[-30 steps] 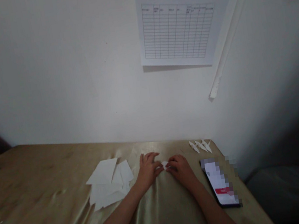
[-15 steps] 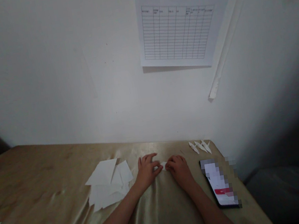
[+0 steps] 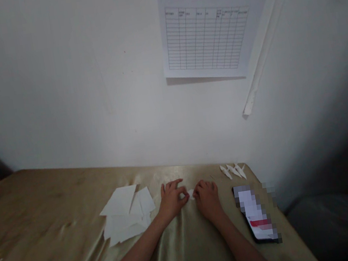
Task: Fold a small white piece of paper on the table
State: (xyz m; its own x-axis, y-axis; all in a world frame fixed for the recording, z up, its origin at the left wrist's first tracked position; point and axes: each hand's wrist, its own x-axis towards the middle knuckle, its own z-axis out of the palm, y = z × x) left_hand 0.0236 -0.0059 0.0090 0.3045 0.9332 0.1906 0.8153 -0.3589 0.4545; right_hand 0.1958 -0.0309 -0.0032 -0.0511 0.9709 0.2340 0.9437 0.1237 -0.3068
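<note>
Both hands rest on a table covered with a shiny tan cloth (image 3: 55, 235). A small white folded paper piece (image 3: 191, 194) lies between them. My left hand (image 3: 172, 198) pinches its left side with thumb and fingertips, the other fingers arched. My right hand (image 3: 206, 197) presses its right side with curled fingers. Most of the paper piece is hidden under the fingers.
A loose pile of white paper sheets (image 3: 127, 213) lies left of the hands. Three small folded paper pieces (image 3: 232, 170) sit at the table's far right corner. A phone (image 3: 257, 215) lies near the right edge. A printed table sheet (image 3: 208, 33) hangs on the wall.
The hands have drawn slightly closer together over the small paper piece; the right fingers have curled in more. Everything else stays put.
</note>
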